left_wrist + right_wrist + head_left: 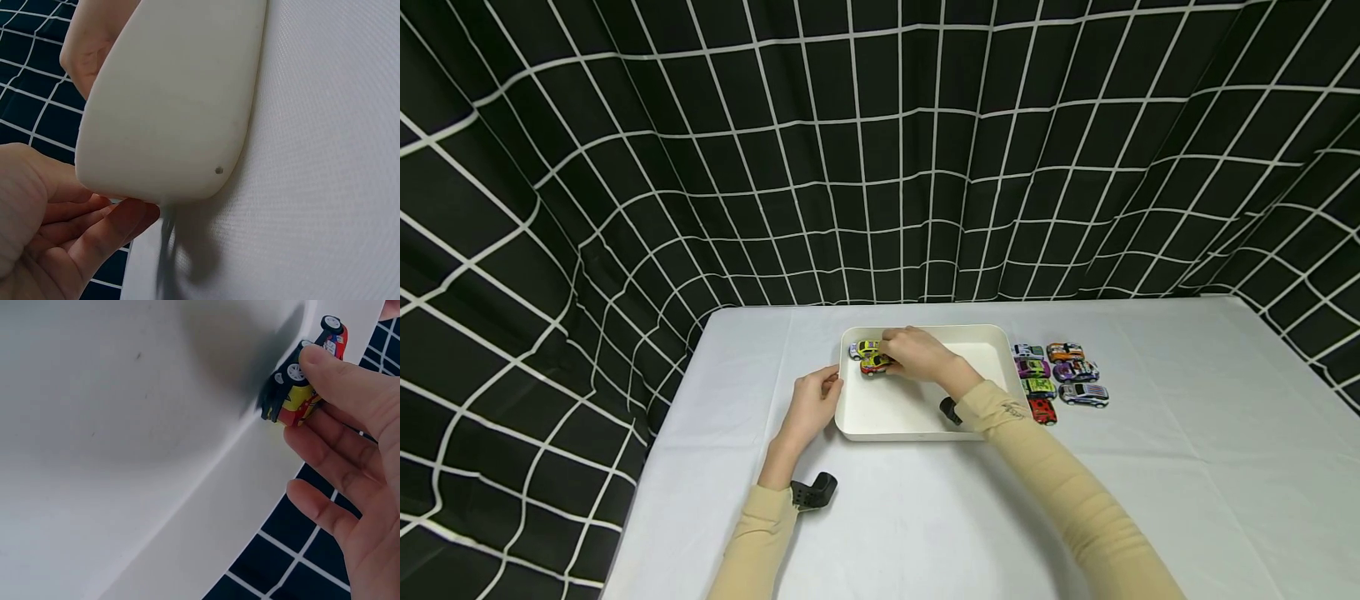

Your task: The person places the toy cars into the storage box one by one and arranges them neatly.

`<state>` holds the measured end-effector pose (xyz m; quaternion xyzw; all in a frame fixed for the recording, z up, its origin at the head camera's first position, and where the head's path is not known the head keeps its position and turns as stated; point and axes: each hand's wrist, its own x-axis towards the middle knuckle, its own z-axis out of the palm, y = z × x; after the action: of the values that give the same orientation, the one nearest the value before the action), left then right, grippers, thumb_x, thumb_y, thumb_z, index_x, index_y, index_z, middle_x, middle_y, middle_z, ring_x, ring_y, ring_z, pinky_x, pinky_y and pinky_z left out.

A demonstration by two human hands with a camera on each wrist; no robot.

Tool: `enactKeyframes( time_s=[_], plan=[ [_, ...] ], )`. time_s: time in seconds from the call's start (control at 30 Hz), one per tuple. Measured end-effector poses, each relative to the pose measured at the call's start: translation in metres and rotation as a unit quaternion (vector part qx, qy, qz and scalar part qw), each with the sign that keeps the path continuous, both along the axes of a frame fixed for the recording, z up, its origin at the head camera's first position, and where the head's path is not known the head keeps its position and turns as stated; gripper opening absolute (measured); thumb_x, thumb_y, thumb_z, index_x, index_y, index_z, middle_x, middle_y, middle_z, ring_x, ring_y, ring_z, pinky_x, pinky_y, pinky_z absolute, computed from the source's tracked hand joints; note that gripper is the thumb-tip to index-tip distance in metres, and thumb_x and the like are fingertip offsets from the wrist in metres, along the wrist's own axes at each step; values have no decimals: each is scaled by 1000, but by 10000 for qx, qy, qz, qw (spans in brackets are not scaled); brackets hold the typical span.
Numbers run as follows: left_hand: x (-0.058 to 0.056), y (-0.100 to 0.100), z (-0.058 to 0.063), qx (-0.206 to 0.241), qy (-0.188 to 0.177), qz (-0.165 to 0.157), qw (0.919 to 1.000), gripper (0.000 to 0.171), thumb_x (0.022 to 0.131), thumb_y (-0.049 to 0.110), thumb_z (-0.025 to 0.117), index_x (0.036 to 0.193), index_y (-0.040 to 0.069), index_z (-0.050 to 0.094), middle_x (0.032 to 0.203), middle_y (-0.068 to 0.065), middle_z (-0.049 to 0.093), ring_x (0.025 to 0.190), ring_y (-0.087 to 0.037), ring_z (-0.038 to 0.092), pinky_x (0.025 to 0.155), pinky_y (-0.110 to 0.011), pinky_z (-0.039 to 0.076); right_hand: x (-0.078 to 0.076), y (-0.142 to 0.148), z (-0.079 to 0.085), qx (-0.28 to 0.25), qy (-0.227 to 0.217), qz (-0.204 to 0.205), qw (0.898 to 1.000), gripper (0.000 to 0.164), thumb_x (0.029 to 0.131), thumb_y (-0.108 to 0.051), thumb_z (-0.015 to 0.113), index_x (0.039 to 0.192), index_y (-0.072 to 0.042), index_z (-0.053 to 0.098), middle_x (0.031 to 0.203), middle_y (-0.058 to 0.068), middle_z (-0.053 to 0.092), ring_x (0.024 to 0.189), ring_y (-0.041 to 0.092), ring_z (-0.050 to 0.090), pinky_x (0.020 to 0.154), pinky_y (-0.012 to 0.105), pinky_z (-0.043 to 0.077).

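My right hand [916, 354] is inside the white tray [887, 436], toward its left end, pinching a red and yellow toy car [874, 364] between thumb and fingers. In the right wrist view this toy car [299, 394] is tipped, wheels facing the camera, close to the tray wall. A second toy car, yellow with pale ends [861, 350], sits just behind it in the back left corner, partly hidden by the hand. At the tray's left side, my left hand [812, 407] holds the wall; the left wrist view shows thumb and fingers [103, 240] at the tray's edge [156, 125].
Several toy cars stand in two columns right of the tray, among them a red one [1042, 410], an orange one [1065, 352] and a silver one [1083, 394]. A white cloth covers the table [895, 517]. Behind it hangs a black curtain with a white grid [880, 150].
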<state>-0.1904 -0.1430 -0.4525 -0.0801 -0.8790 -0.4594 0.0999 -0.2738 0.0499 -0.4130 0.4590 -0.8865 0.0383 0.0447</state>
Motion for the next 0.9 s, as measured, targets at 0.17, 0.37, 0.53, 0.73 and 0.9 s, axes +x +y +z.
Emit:
enactKeyframes(
  time_s=[0.17,0.37,0.53,0.73,0.9],
  plan=[
    [0,0,1,3,-60,-14,10000,29,89,-3,54,115,-15,57,95,-24,66,83,-28,66,69,-29,56,-2,-3,-3,-41,-64,18,10000,22,75,-18,77,91,-7,68,86,4,60,77,19,59,73,34,51],
    [1,1,2,29,-55,-45,10000,29,89,-3,54,114,-16,56,96,-26,65,84,-30,66,71,-30,56,-3,-6,-8,-57,-278,-84,9996,21,76,-18,76,92,-7,68,87,3,60,79,17,59,81,35,50],
    [0,1,3,26,-104,-40,9999,29,90,-2,54,116,-16,56,99,-26,64,86,-30,65,73,-32,56,-4,-8,-10,-56,-331,-148,9993,21,77,-18,76,93,-7,68,88,3,60,80,17,58,82,36,49],
    [0,1,3,18,-125,-34,9999,29,90,-2,54,115,-15,56,97,-25,65,85,-29,65,71,-32,56,-4,-12,-11,-29,-214,-170,9996,20,77,-21,76,89,-8,67,85,3,58,77,17,57,80,35,49],
    [0,0,2,-4,-155,-26,9999,29,90,-1,54,115,-15,56,95,-24,65,83,-27,65,69,-29,56,-4,-17,-12,23,-163,-213,9996,20,77,-23,76,88,-9,67,85,2,58,78,16,56,79,35,49]
  ],
)
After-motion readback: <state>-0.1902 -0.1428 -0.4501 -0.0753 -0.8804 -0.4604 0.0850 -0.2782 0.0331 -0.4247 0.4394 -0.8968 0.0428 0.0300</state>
